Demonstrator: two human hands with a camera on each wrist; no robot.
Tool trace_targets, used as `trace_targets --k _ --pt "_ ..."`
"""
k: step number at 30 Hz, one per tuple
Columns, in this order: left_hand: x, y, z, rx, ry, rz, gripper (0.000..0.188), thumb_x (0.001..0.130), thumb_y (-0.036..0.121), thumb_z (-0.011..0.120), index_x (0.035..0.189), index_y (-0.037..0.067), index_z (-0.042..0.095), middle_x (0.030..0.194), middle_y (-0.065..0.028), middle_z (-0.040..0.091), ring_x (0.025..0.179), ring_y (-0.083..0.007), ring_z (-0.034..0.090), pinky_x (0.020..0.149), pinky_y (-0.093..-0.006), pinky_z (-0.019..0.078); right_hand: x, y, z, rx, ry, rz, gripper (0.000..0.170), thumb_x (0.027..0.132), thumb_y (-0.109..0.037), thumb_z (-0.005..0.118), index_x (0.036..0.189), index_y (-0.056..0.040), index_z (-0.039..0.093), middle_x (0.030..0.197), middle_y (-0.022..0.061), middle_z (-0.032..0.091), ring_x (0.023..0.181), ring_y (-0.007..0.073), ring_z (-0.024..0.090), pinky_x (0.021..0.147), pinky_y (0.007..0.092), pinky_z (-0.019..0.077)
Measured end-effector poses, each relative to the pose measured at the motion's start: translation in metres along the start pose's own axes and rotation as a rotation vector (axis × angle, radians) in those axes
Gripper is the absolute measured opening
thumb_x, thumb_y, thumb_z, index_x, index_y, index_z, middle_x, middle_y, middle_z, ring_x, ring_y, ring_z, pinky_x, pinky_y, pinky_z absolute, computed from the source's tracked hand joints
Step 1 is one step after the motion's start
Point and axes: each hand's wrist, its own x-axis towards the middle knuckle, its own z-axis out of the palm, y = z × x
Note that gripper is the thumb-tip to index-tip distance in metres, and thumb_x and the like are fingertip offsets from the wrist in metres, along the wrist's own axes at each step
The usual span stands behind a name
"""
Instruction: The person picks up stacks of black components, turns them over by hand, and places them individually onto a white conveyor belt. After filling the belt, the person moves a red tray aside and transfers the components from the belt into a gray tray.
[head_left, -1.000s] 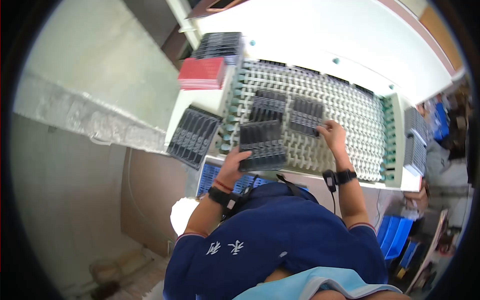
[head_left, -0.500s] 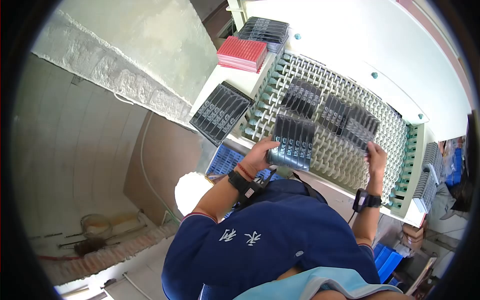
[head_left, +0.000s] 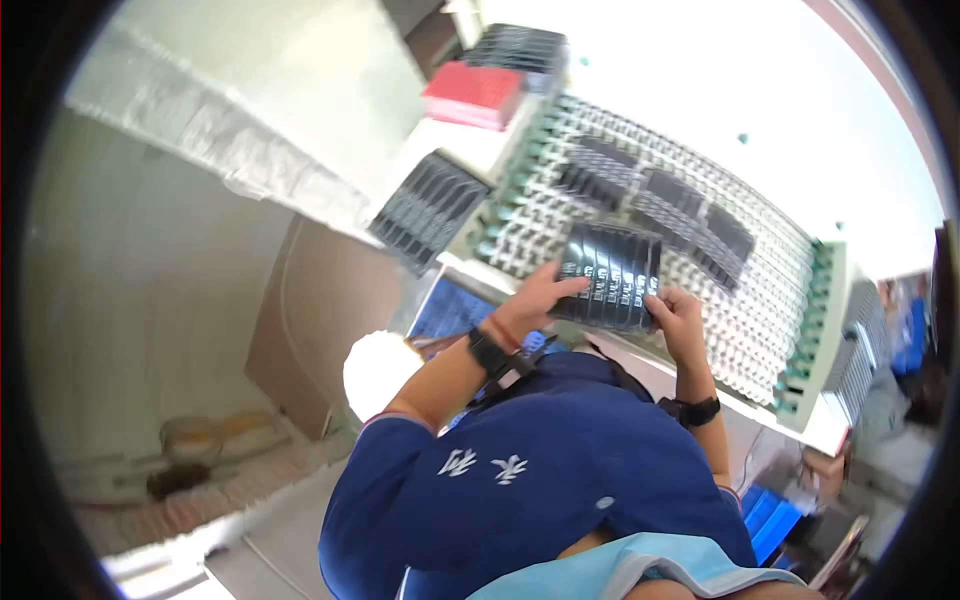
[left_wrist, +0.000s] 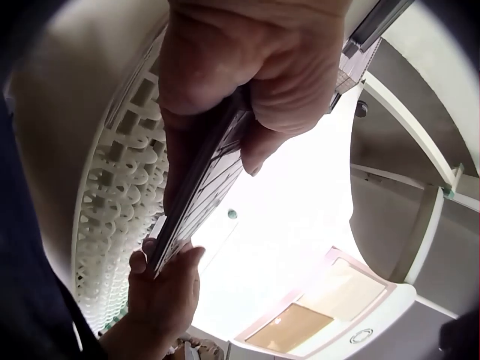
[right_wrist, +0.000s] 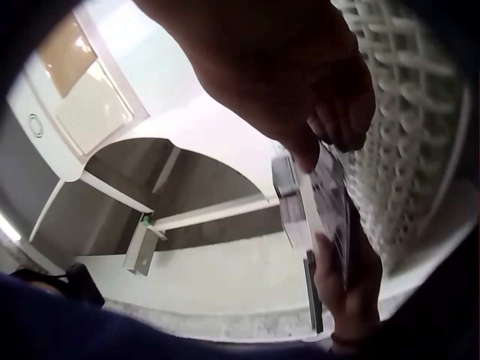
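Note:
A stack of dark printed panels (head_left: pixel 605 275) is held above the near edge of the white roller bed (head_left: pixel 700 345). The left hand (head_left: pixel 535 300) grips its left side, thumb on top. At its right edge the right hand (head_left: pixel 680 322) pinches the corner between thumb and fingers. In the left wrist view the stack (left_wrist: pixel 196 196) is seen edge-on, between the left hand (left_wrist: pixel 247 67) and the right hand (left_wrist: pixel 166 292). Three dark panels lie on the rollers beyond: one at left (head_left: pixel 598 172), one in the middle (head_left: pixel 668 205), one at right (head_left: pixel 725 245).
On the white side ledge are a dark stack (head_left: pixel 430 208), a red stack (head_left: pixel 475 95) and another dark stack (head_left: pixel 515 52). Grey stacks (head_left: pixel 858 345) stand beyond the bed's right end. A blue crate (head_left: pixel 450 310) is below the ledge, with blue bins (head_left: pixel 770 525) at lower right.
The right hand has let go of a panel now lying on the rollers and come back left to the held stack's right edge. The left hand has lifted the stack slightly up and right.

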Motion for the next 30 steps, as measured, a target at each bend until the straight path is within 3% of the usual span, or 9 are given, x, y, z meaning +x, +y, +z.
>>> trace_targets --k 2,4,8,10,13,16,20,23,30 --pt "-0.01 0.006 0.004 -0.07 0.059 -0.035 0.033 0.086 0.007 0.058 0.118 -0.001 0.049 0.104 -0.0114 0.061 0.088 -0.0201 0.063 0.077 -0.036 0.0537 0.0 -0.003 -0.036 -0.194 0.174 -0.06 0.022 0.085 -0.019 0.063 0.073 -0.0007 0.06 0.059 0.0 0.054 0.051 0.0066 0.049 0.047 0.0214 0.0393" --pt "-0.016 0.005 -0.005 -0.111 0.066 -0.044 0.033 0.088 0.009 0.055 0.118 -0.002 0.049 0.106 -0.0135 0.061 0.094 -0.0224 0.062 0.084 -0.0368 0.0516 -0.005 -0.004 -0.086 0.001 0.376 -0.009 0.024 0.086 -0.019 0.062 0.07 -0.001 0.058 0.057 -0.0007 0.05 0.049 0.007 0.048 0.046 0.0214 0.0372" --pt "-0.027 0.012 -0.015 -0.254 -0.083 0.03 0.036 0.086 0.007 0.047 0.118 -0.008 0.047 0.107 -0.0169 0.061 0.097 -0.0257 0.061 0.084 -0.0354 0.0506 -0.002 0.041 -0.214 -0.17 0.785 -0.019 0.026 0.084 -0.023 0.065 0.087 0.0028 0.066 0.058 -0.0034 0.051 0.049 0.0047 0.044 0.044 0.0208 0.0354" --pt "-0.028 0.013 -0.014 -0.227 -0.086 0.02 0.037 0.085 0.007 0.049 0.118 -0.008 0.047 0.108 -0.0172 0.061 0.095 -0.0253 0.062 0.082 -0.0342 0.0509 0.002 0.061 -0.258 -0.442 0.75 0.081 0.032 0.081 -0.025 0.069 0.092 0.0041 0.065 0.062 -0.0001 0.056 0.054 0.0078 0.05 0.049 0.0231 0.0413" --pt "-0.025 0.009 -0.017 -0.158 -0.093 0.019 0.034 0.085 0.004 0.052 0.117 -0.007 0.048 0.107 -0.0161 0.061 0.093 -0.023 0.063 0.081 -0.0337 0.0517 0.004 0.069 -0.246 -1.192 0.967 -0.109 0.038 0.077 -0.027 0.073 0.098 0.0035 0.064 0.068 0.0042 0.06 0.062 0.0117 0.055 0.057 0.0263 0.0462" --pt "-0.025 0.006 -0.016 -0.087 -0.03 0.033 0.033 0.086 0.004 0.054 0.117 -0.006 0.049 0.106 -0.0145 0.061 0.091 -0.0212 0.063 0.08 -0.0331 0.0523 0.008 0.046 -0.195 -1.102 1.079 -0.25 0.044 0.072 -0.035 0.075 0.097 -0.0008 0.066 0.076 0.0124 0.065 0.065 0.0203 0.061 0.063 0.0311 0.0492" --pt "-0.024 0.003 -0.023 -0.049 -0.044 0.012 0.031 0.087 0.004 0.055 0.117 -0.005 0.049 0.107 -0.0128 0.061 0.09 -0.0194 0.063 0.079 -0.0325 0.0527 0.012 0.028 -0.075 -0.284 0.352 -0.163 0.041 0.074 -0.037 0.074 0.094 -0.0022 0.067 0.077 0.0116 0.065 0.071 0.0171 0.063 0.066 0.031 0.0505" --pt "-0.031 0.005 -0.029 -0.019 0.026 0.018 0.031 0.088 0.002 0.053 0.118 -0.004 0.048 0.107 -0.0126 0.06 0.091 -0.021 0.062 0.079 -0.0336 0.0524 -0.005 -0.005 0.015 -0.098 -0.165 -0.023 0.026 0.081 -0.025 0.069 0.085 0.0014 0.066 0.068 0.0064 0.064 0.061 0.0103 0.062 0.053 0.0239 0.0508" --pt "-0.069 0.013 -0.068 -0.123 0.053 0.028 0.041 0.087 0.011 0.052 0.125 -0.003 0.044 0.113 -0.0158 0.057 0.1 -0.0273 0.059 0.088 -0.0412 0.0477 0.021 0.011 0.027 0.228 -0.123 -0.027 0.021 0.087 -0.019 0.063 0.076 -0.0011 0.061 0.061 0.0028 0.06 0.051 0.009 0.058 0.046 0.0208 0.0475"
